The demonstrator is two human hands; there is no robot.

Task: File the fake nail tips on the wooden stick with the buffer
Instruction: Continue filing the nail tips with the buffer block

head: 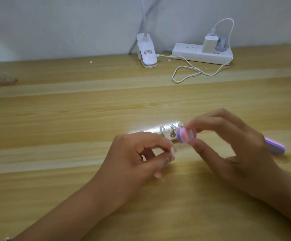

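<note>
A wooden stick (167, 129) with several clear fake nail tips (172, 127) lies on the wooden table, lit brightly. My left hand (137, 157) curls its fingers over the stick's near left end and seems to hold it down; that end is hidden under the fingers. My right hand (228, 145) pinches a pink and purple striped buffer (186, 135) between thumb and fingers. The buffer's end sits at the right end of the stick, against the nail tips there. Its other end (275, 146) sticks out past the right hand.
A white clip lamp (146, 53) stands at the back of the table (71, 119). To its right lie a white power strip (202, 53) with a charger and a looping white cable (189, 73). Another stick with nail tips (0, 80) lies at the far left edge.
</note>
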